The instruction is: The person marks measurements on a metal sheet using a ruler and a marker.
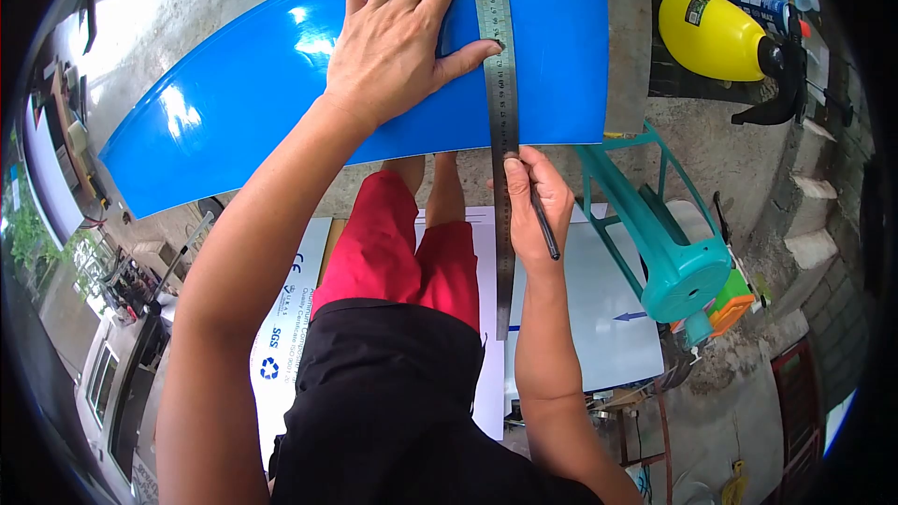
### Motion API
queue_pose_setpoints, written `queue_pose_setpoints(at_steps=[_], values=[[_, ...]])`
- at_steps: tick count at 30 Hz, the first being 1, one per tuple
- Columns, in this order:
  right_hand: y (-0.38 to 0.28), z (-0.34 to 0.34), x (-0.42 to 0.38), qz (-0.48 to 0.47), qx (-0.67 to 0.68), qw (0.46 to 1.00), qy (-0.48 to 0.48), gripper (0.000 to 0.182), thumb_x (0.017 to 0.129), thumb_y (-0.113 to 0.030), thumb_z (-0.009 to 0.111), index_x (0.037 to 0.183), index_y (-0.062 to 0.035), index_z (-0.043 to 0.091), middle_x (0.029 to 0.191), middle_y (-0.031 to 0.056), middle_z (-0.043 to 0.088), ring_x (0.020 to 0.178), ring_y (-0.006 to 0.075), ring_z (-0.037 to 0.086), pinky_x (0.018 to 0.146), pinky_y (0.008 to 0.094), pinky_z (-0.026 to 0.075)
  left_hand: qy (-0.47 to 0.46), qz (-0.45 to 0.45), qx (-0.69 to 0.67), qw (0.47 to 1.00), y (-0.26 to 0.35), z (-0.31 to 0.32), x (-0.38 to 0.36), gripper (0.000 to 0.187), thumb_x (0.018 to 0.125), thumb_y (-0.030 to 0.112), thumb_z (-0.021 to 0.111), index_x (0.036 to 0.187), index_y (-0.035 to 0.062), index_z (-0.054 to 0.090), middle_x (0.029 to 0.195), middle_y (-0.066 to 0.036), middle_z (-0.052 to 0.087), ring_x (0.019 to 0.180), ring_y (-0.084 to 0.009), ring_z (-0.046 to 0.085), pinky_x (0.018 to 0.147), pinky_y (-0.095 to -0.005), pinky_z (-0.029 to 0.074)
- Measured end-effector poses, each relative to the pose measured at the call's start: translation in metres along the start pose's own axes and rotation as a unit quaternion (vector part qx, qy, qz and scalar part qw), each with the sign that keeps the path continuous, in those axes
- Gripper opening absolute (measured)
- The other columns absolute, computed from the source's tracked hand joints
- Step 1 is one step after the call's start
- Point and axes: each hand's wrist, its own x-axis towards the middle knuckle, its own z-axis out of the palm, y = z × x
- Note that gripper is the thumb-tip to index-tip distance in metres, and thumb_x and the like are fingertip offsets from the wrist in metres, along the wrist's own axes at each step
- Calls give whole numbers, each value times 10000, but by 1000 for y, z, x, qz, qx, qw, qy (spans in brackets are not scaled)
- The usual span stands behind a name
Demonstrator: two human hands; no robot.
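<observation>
A glossy blue sheet point(253, 93) with a curved far edge lies across the work surface in front of me. Across it runs a long steel ruler point(503, 108), its near end sticking out past the sheet's straight edge toward my body. My left hand point(388, 51) rests flat on the blue sheet with the fingers spread, and its thumb presses on the ruler. At the sheet's near edge, my right hand point(543, 201) is closed around a dark slim pen point(545, 226). Its thumb and fingers are against the ruler's side; the pen's tip is hidden.
To the right stands a teal plastic stool point(687, 281). A yellow spray bottle point(711, 35) lies beyond it, near several cans point(760, 9). White printed panels point(279, 355) are below, on both sides of my legs. A grey panel point(589, 309) carries a blue arrow.
</observation>
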Motion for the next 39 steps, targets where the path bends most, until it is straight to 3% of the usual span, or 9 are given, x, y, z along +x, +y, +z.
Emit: queue_pose_setpoints(at_steps=[11,13,17,20,28,31,35,37,39], values=[[-12,-25,-6,-3,-58,998,30,292,1136,-192,542,1258,23,698,978,90,723,856,145,645,758,329,549,1,0,3,1000,0,1,0,990,929,624,691,1652,29,366,1732,-115,347,1611,-359,258,1338,-537,141],[-16,-39,-8,-135,-84,983,90,270,1125,-150,524,1245,2,712,982,75,699,847,145,618,764,345,536,3,-2,-2,1000,0,1,0,990,925,617,698,1648,26,370,1732,-114,348,1609,-355,262,1338,-534,148],[-35,-37,-15,-177,-151,965,124,267,1073,-58,555,1277,-14,722,1021,93,685,805,185,589,772,363,520,11,0,1,1000,1,1,0,976,919,603,710,1638,25,392,1726,-114,360,1605,-356,273,1335,-535,158],[-33,-20,-5,-266,-323,908,36,456,979,22,662,1423,-69,707,925,101,606,803,282,560,760,417,492,20,4,8,1000,2,1,1,962,912,589,723,1626,21,414,1718,-118,374,1599,-359,285,1333,-535,167],[-22,-14,-5,-244,-392,887,27,490,1006,29,645,1479,-93,681,847,91,543,814,279,540,783,414,482,36,14,4,999,1,0,0,954,909,577,734,1613,7,434,1695,-125,402,1589,-360,301,1328,-533,181],[-28,-18,-4,-239,-392,888,11,411,1049,-57,617,1453,-64,692,925,106,576,843,265,565,805,408,492,35,12,0,999,1,1,0,949,915,586,725,1609,3,442,1691,-126,405,1589,-361,300,1327,-534,182],[-42,-33,-5,-260,-214,940,56,374,1039,-40,498,1348,18,702,1190,191,586,973,226,626,865,363,527,31,11,1,999,-1,3,0,957,918,600,715,1612,1,437,1689,-126,406,1588,-360,298,1326,-536,183],[-38,-35,-2,-249,23,965,81,297,1068,-59,468,1248,25,688,1216,176,588,989,226,633,905,367,543,37,16,13,999,-1,4,0,959,922,605,707,1615,3,432,1691,-125,402,1589,-357,296,1327,-535,181],[-37,-35,6,-255,-30,964,67,146,1053,1,524,1130,21,646,1249,171,572,1008,219,671,935,377,579,38,19,16,999,-1,4,-1,960,921,605,708,1614,1,431,1690,-126,403,1588,-358,296,1327,-536,182]])
